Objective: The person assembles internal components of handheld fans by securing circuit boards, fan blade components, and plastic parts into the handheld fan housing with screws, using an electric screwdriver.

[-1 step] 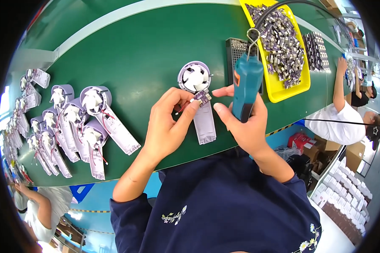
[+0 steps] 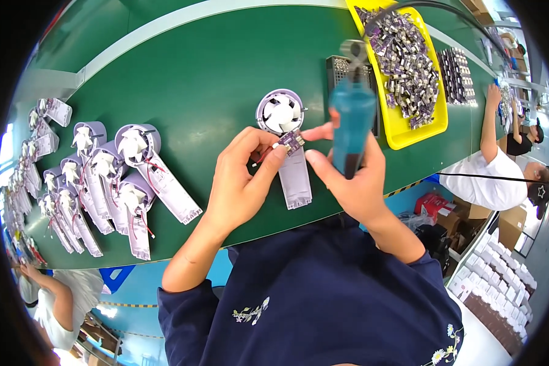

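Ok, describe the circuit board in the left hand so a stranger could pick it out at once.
On the green table, find the fan housing lying apart from the left-side cluster. Over it, the left hand holds the small purple circuit board. Unlike the boards heaped in the yellow tray, this one is held singly.

Tabletop (image 2: pixel 213 61) green; tray (image 2: pixel 402 139) yellow. Circuit board (image 2: pixel 291 142) purple. Screwdriver (image 2: pixel 352 113) teal. Fan (image 2: pixel 280 114) white, housing (image 2: pixel 296 183) pale lilac, wires (image 2: pixel 265 155) red. Shirt (image 2: pixel 335 293) navy, embroidered flowers (image 2: pixel 439 355) white and yellow. Floor tape (image 2: pixel 131 305) striped black-yellow.
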{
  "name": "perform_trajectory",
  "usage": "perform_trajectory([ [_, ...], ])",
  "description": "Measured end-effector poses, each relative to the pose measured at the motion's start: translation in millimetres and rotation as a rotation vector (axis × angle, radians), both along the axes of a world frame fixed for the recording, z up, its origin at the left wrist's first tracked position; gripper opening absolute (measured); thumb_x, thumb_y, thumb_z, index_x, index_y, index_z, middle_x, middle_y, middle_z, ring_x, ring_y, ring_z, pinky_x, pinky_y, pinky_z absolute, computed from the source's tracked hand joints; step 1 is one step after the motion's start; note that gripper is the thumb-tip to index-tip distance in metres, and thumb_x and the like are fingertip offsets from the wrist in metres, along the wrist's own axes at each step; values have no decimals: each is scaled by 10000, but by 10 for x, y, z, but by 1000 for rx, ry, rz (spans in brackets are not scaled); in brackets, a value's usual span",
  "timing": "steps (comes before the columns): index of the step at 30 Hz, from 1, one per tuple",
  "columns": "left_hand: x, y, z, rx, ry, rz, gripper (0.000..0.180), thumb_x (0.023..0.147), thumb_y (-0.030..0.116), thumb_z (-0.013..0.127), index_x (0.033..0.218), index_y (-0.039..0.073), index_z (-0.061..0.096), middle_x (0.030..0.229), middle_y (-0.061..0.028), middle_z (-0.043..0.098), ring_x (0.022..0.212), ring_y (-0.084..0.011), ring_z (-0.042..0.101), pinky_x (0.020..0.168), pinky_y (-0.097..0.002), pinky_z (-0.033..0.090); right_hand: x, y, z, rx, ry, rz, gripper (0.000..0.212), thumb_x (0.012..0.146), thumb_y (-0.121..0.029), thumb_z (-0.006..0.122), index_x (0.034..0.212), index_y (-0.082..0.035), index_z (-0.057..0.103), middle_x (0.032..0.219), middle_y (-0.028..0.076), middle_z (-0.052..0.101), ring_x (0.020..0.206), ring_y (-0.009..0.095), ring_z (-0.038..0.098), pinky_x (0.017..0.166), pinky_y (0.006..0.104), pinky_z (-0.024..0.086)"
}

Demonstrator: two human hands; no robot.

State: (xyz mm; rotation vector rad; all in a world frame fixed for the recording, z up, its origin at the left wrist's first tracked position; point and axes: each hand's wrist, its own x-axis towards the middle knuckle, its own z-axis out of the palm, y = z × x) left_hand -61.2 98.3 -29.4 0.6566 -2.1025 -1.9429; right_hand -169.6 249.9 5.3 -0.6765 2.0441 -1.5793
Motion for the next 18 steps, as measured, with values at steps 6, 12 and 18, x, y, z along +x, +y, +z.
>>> perform_trajectory([
  [6,47,-7,-22,63,13,-9,125,928,97,627,945,-24,604,827,-68,561,723,-154,508,682,-287,435,-92,-134,-58,144,94,213,356,825,18,736,1140,-3,571,987,41,701,896,105,639,813,262,510],
  [12,73,15,-124,-49,57,89,70,927,10,606,990,-18,600,926,-42,590,726,-84,536,668,-228,443,-172,-107,-13,109,25,162,469,795,24,766,1211,8,549,929,50,707,741,42,593,662,193,460],
  [18,2,103,-207,-245,151,249,131,865,-59,638,980,3,629,957,-92,613,706,-189,619,601,-282,504,-52,-142,-97,149,-101,72,455,783,47,764,1183,-2,553,929,63,711,710,44,581,658,194,464],
])
